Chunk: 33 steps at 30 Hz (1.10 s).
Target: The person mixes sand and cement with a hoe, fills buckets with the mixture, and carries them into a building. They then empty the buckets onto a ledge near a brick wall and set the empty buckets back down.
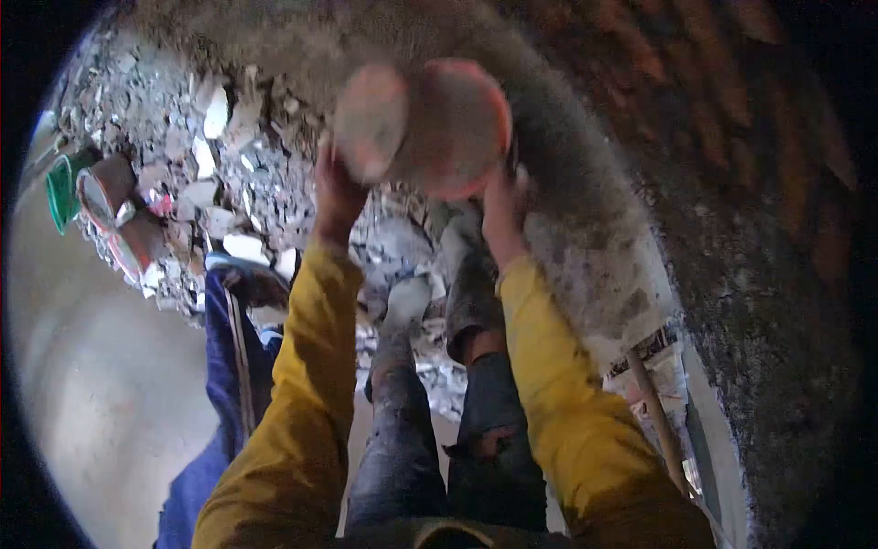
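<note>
Both arms are stretched forward in yellow sleeves, holding dusty round containers up over the rubble. My right hand (508, 197) is closed on the side of a bucket (462, 128) with an orange-red rim, its round face toward me. My left hand (338, 192) is closed at the lower edge of a smaller dusty, reddish oval (370, 123), which looks like a bucket's base. It touches or overlaps the rimmed bucket; blur hides whether they are one piece or two. The fingers of both hands are partly hidden behind.
Broken rubble (219, 183) covers the ground around my feet. At the left lie a green bucket (64, 192) and grey buckets (110, 188) with orange rims. Another person's blue trouser leg (224, 357) is close on my left. A rough wall (759, 274) curves along the right, near a wooden pole (657, 416).
</note>
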Motion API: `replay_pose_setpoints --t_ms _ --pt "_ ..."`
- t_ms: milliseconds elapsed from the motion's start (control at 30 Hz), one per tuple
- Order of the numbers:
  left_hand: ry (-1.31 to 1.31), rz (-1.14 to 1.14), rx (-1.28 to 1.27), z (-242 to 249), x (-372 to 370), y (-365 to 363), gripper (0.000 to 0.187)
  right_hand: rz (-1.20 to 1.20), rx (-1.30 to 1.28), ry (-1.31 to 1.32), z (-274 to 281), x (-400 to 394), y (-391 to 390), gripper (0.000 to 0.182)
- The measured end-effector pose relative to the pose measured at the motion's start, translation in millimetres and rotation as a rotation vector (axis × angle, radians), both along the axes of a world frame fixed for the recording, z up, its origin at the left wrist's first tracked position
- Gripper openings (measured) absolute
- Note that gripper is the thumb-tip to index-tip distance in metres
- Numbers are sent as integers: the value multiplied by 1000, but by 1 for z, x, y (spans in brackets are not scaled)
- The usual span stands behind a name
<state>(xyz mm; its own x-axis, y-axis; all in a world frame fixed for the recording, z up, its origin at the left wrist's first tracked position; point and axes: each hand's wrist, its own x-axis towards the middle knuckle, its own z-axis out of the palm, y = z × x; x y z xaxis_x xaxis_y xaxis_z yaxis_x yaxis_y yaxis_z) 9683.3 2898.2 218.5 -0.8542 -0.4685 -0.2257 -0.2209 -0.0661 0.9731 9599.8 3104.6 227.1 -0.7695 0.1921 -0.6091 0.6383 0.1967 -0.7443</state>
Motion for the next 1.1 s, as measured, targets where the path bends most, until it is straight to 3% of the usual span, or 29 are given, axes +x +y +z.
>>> replay_pose_setpoints --t_ms 33,67,100,133,167,200,233,267,333,367,433,467,533,667,700,733,767,800,867,900,1000,1033,1100 --pt "-328 -101 -81 -32 39 -18 48 156 116 69 20 6 -1 43" --pt "-270 -212 -44 -11 61 -9 45 304 244 120 42 18 0 48" --pt "-191 -44 578 -10 99 -13 48 368 231 108 71 30 1 51" --pt "-266 -91 583 16 118 -10 53 432 222 93 104 42 3 54" --pt "-184 350 1351 63 127 -3 58 441 134 92 141 53 4 56" --pt "-266 420 1240 107 132 11 63 453 42 98 175 63 3 58" --pt "-295 393 1156 120 163 17 62 512 86 99 204 76 5 56" --pt "-453 313 914 155 179 29 61 563 130 93 233 88 6 53" --pt "-657 192 829 191 250 56 57 566 126 175 267 119 9 51" --pt "-746 -208 663 196 278 54 63 594 120 228 278 138 12 49" --pt "-844 -582 256 262 303 77 71 585 104 254 295 168 15 46" --pt "-839 -656 240 276 322 74 71 625 73 271 301 183 19 43" --pt "-909 -591 384 287 340 67 74 519 131 265 308 202 26 41" --pt "-763 -924 294 341 340 56 66 329 278 245 286 222 65 38" --pt "-706 -922 330 347 350 53 68 423 394 86 272 217 83 34" --pt "-654 -918 369 350 355 55 70 381 434 91 261 213 102 34" --pt "-972 -647 544 355 343 72 67 342 474 92 246 211 121 34" --pt "-993 -670 533 346 351 72 67 257 558 113 206 211 136 33" --pt "-1215 -330 827 322 370 72 64 148 643 102 157 210 156 33" --pt "-1240 -337 778 371 320 113 61 259 635 87 143 207 162 32" --pt "-1235 -343 752 360 325 128 58 570 584 49 107 209 196 31" --pt "-1158 -486 607 362 322 131 57 528 560 6 109 228 207 31" --pt "-1286 -474 580 364 320 135 55 307 -27 134 121 249 231 31"
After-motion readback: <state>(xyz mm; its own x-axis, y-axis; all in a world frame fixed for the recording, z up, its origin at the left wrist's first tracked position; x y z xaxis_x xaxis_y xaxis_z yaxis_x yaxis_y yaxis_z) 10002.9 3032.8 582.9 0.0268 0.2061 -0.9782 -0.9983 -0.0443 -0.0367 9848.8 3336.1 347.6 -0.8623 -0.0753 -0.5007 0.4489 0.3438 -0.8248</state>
